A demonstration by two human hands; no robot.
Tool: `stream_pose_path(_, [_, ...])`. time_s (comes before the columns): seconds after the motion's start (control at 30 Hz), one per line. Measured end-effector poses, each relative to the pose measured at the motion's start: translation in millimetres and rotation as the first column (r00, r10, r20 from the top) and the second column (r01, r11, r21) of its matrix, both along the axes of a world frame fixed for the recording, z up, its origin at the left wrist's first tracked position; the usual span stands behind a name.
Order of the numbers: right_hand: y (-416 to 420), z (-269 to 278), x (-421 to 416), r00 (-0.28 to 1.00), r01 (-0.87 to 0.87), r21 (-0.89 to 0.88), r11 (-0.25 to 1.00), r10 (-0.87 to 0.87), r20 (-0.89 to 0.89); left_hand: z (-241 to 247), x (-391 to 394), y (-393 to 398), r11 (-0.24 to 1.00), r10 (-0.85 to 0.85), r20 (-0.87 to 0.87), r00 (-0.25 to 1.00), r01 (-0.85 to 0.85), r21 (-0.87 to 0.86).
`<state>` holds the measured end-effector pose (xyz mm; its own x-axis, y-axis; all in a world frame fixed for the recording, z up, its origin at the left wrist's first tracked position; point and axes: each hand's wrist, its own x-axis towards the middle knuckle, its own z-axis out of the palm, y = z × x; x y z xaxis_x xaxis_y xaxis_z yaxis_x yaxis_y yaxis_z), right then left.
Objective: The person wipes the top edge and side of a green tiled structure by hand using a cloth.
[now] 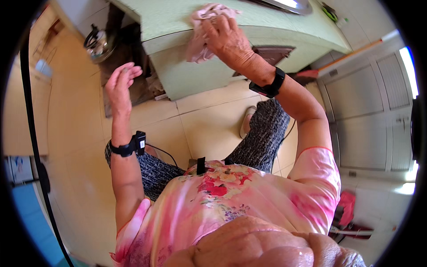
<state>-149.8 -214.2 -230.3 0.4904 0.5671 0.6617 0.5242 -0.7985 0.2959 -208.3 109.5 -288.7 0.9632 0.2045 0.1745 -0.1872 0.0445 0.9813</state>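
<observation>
My right hand [226,40] presses a pale pink cloth [201,46] against the front edge of the light green countertop [163,20]. Part of the cloth lies on top and part hangs down over the edge. My left hand [121,85] is raised in the air left of the counter, fingers slightly curled and apart from the thumb, touching nothing. Near it, further off, stands a glass kettle [96,45] with a black handle.
A round metal rim [293,6] sits in the countertop at the top. Below the counter is a brown hatch [273,55]. Dark clutter [133,70] fills the space left of the counter. A metal door [360,110] stands at right, and tiled floor [210,113] lies between.
</observation>
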Motion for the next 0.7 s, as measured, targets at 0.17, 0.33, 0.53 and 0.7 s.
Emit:
stream_pose_path(0.17, [40, 21, 16, 0.996, 0.018, -0.073, 0.997, -0.025, -0.090, 1, 1, -6, 0.999, -0.004, 0.015, 1.000, 0.003, 0.052])
stream_pose_path(0.33, [82, 44, 24, 0.912, -0.263, -0.002, 0.965, 0.248, -0.328, -7, 0, -4, 0.994, -0.027, 0.061, 0.998, 0.020, 0.109])
stream_pose_path(0.53, [92, 46, 20, 0.864, -0.471, -0.053, 0.881, 0.448, -0.231, -15, 6, -10, 0.999, 0.005, 0.100, 0.995, -0.009, 0.040])
stream_pose_path(0.7, [32, 34, 14, 0.924, -0.345, -0.065, 0.936, 0.326, -0.198, -10, 2, 6, 0.993, 0.108, 0.120, 0.987, -0.102, -0.056])
